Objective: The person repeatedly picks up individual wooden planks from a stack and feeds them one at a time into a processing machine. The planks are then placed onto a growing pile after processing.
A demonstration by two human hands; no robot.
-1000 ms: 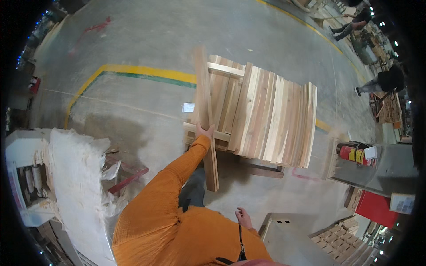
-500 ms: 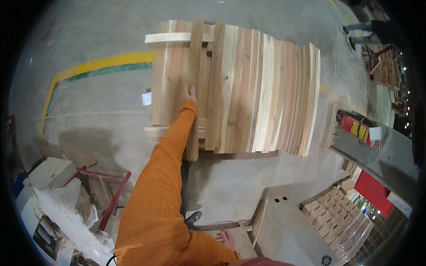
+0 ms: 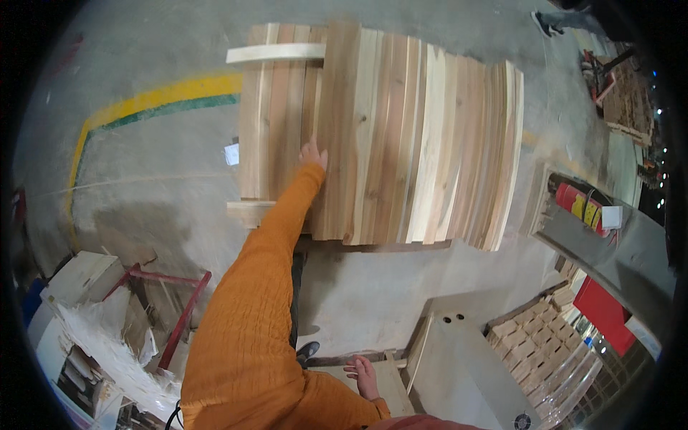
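Note:
Wooden boards (image 3: 387, 136) lie side by side on a low stack, running away from me. My left hand (image 3: 313, 155), at the end of an orange sleeve, rests by the left edge of a darker brown board (image 3: 337, 129). Its fingers look extended and partly apart, and it seems to touch that edge without wrapping round it. That board lies against the row on its right. Left of the hand, more boards (image 3: 279, 136) sit in a lower layer. Low in view, close to my body, my right hand (image 3: 364, 376) hangs with loosely bent, parted fingers and holds nothing.
Pale cross strips (image 3: 276, 52) stick out at the stack's left. A red metal frame (image 3: 183, 326) and scrap stand lower left. At right are a grey cabinet (image 3: 459, 373), a fire extinguisher (image 3: 579, 208) and piled wood blocks (image 3: 534, 337). A person's legs (image 3: 562, 21) show far right.
The darker brown board has shifted right, from over the gap to against the row. My left hand has moved slightly right and now sits at its left edge. My right hand has risen slightly.

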